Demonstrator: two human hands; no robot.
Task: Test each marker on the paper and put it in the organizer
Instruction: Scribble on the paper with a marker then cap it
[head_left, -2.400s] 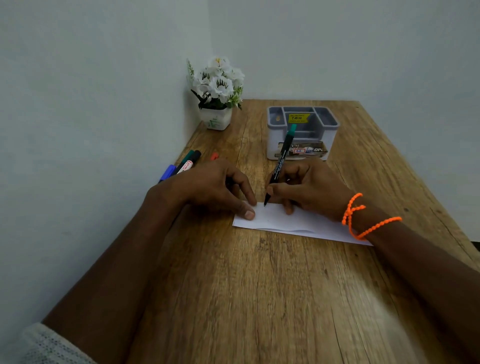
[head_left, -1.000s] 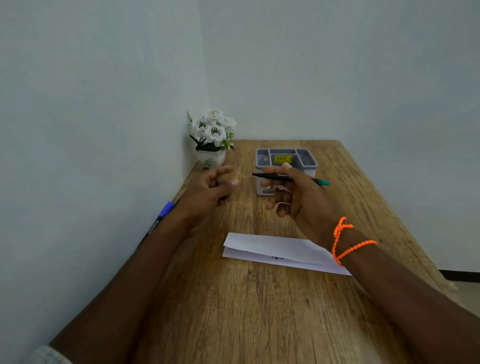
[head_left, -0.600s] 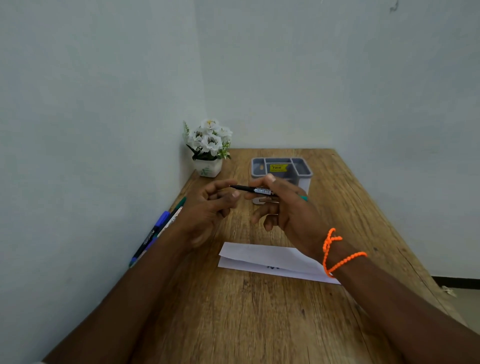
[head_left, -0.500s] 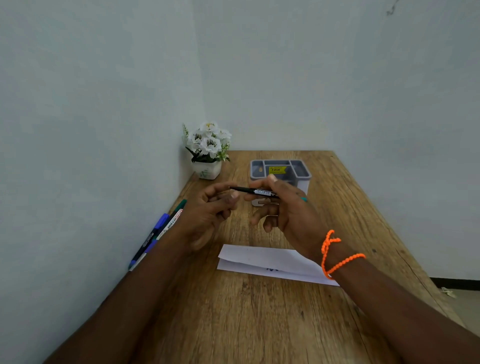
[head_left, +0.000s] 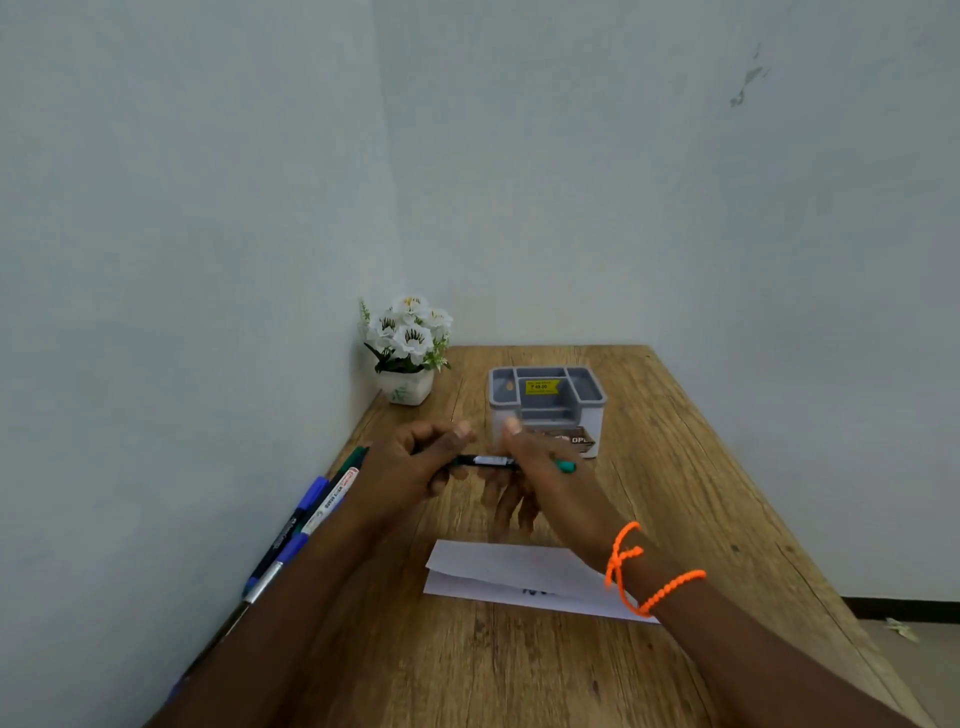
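A black marker with a green end (head_left: 491, 461) lies level in the air between both hands, in front of the grey organizer (head_left: 546, 408). My left hand (head_left: 410, 467) grips its left end, where the cap would be hidden in the fingers. My right hand (head_left: 535, 478) holds the barrel near the green end, an orange cord round its wrist. The folded white paper (head_left: 511, 574) lies on the wooden table (head_left: 519, 665) below the hands, with a dark scribble on it. Several more markers (head_left: 311, 514) lie along the left wall.
A small white pot of white flowers (head_left: 408, 353) stands in the back left corner. The table is bounded by walls on the left and at the back. Its right edge drops to the floor.
The marker left the paper and was raised level in front of the organizer. My left hand came off the paper and closed on the marker's left end. The view tilted up.
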